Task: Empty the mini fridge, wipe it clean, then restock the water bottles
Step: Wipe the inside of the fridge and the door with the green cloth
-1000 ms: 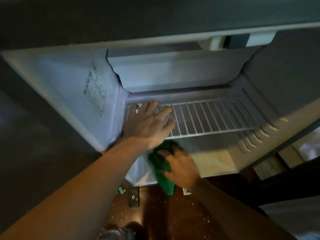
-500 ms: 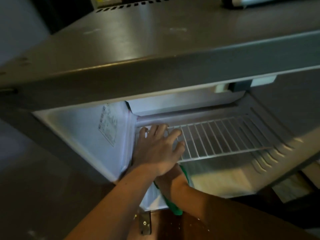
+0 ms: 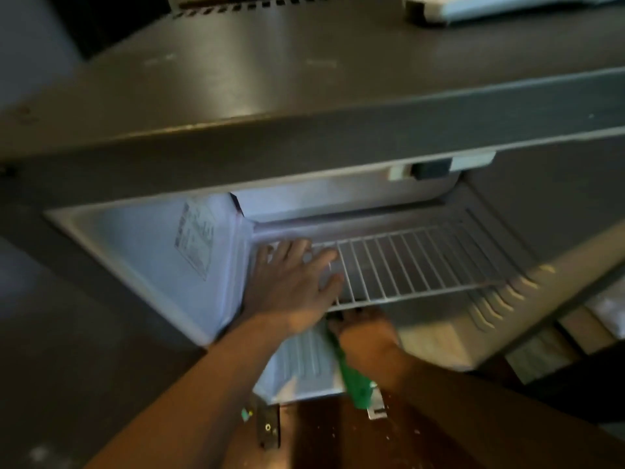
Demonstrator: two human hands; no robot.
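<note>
Head view, centre: your left hand [image 3: 291, 282] lies spread-fingered on the wire shelf [image 3: 422, 262], your right hand [image 3: 367, 335] grips the green cloth [image 3: 355, 384] beneath, and your weight could unseat that shelf.

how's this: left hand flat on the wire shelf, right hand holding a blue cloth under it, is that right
The cloth is green, not blue. The head view shows the left hand flat on the wire shelf and the right hand holding a green cloth under it.

green cloth [image 3: 355, 384], white wire shelf [image 3: 422, 265], grey fridge top [image 3: 304, 79], brown floor [image 3: 338, 434]
</note>
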